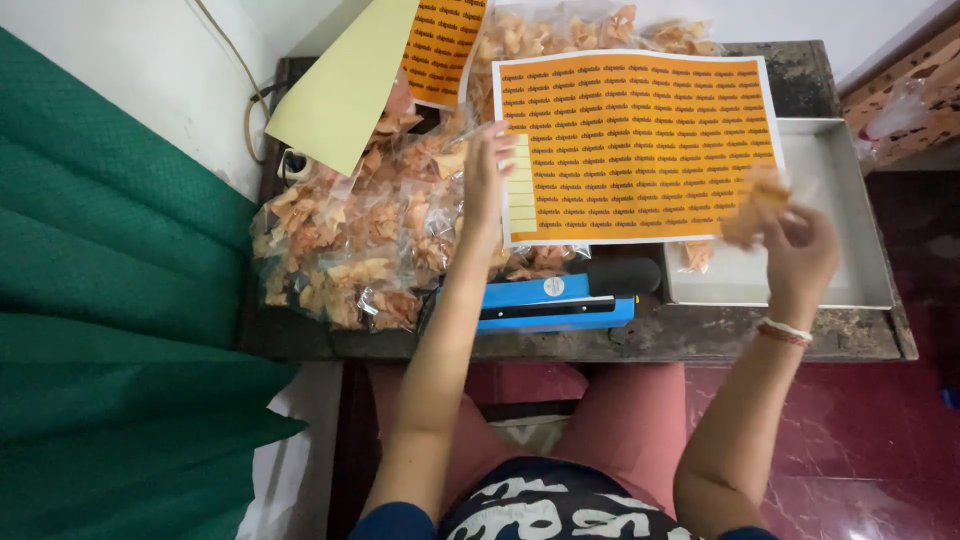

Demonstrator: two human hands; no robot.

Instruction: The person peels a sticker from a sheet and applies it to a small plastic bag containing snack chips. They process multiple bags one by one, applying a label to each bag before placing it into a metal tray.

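Left hand [487, 165] raised, fingers mostly extended and loosely spread, fingertips resting at the left edge of the orange sticker sheet [640, 145] — right where a column of pale, already-emptied label spots runs down the sheet. Cannot tell whether a single sticker is pinched there; nothing else gripped. Just left of this hand and below its wrist, a heap of clear snack packets [350, 240] filled with orange-brown fried pieces. Up and to the left of it, a second sheet [350, 80] curled over, pale yellow backing showing with an orange printed part beside it. Below the forearm, close to the body, a blue heat sealer [555, 303] with a black handle.

Right hand [795, 250] lifted well apart from the left, fingers curled partway closed around a small clear snack packet [760, 205] — blurred, held just off the lower right corner of the sticker sheet. Bangle on that wrist. Behind and beneath this hand, a shallow grey metal tray [845, 200], with one more packet [697, 255] lying near its left wall. All of it set on a dark, worn wooden table [700, 335]. Far left of the left arm, green cloth [110, 300].
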